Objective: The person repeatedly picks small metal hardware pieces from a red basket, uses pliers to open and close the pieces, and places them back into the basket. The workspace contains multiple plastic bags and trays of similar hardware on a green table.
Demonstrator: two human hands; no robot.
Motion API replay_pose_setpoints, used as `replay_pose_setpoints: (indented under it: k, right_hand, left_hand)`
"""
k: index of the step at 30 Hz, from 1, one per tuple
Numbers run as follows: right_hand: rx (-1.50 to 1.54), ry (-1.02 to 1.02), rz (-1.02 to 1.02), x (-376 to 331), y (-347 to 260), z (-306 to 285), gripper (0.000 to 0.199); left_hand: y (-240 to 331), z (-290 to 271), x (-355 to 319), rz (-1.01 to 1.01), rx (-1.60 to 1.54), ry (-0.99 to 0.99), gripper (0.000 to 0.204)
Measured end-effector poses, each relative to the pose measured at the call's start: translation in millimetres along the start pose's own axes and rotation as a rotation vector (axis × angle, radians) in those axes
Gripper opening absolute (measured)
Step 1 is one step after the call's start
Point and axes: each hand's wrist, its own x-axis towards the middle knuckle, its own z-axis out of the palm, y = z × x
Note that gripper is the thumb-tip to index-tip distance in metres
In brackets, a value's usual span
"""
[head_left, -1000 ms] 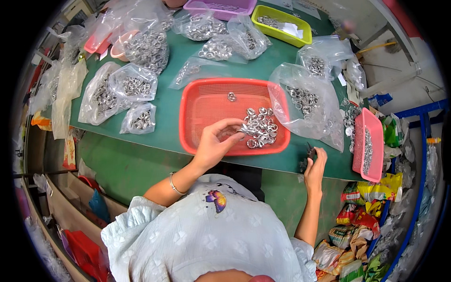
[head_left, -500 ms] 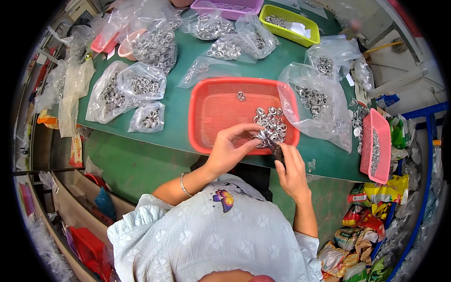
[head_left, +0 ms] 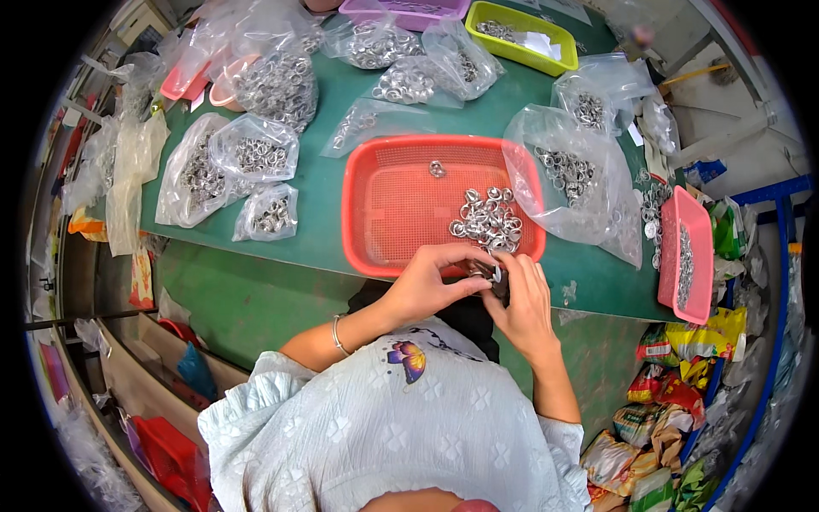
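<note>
A red mesh tray (head_left: 384, 213) lies on the green table (head_left: 324, 243) with a pile of small metal rings (head_left: 488, 220) in its right half and one lone ring (head_left: 437, 169) further back. My left hand (head_left: 426, 286) and my right hand (head_left: 522, 303) meet just below the tray's near rim. The left fingers pinch a metal ring (head_left: 496, 273) against a small dark piece (head_left: 500, 286) that the right hand grips. Most of the dark piece is hidden by the fingers.
Several clear bags of metal rings (head_left: 256, 154) lie left, behind and right (head_left: 567, 175) of the tray. A yellow-green bin (head_left: 522, 24) and a purple bin (head_left: 409, 10) stand at the back. A pink tray (head_left: 682, 256) sits at the right edge, with snack packets (head_left: 674, 401) below it.
My left hand left the ring pile and drew back to the tray's near rim. My right hand came in from the table's right edge with the dark piece to meet it.
</note>
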Motion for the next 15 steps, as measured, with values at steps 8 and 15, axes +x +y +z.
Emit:
replay_pose_setpoints:
  k: [8,15]
  right_hand:
    - [-0.204,0.132,-0.017,-0.5,-0.9,7.7,0.036]
    - [-0.222,0.179,-0.024,1.6,0.9,10.4,0.026]
  left_hand:
    - [-2.3,5.6,-1.8,-0.037,-0.181,0.044,0.027]
    - [-2.0,8.6,-1.6,-0.137,-0.287,0.104,0.026]
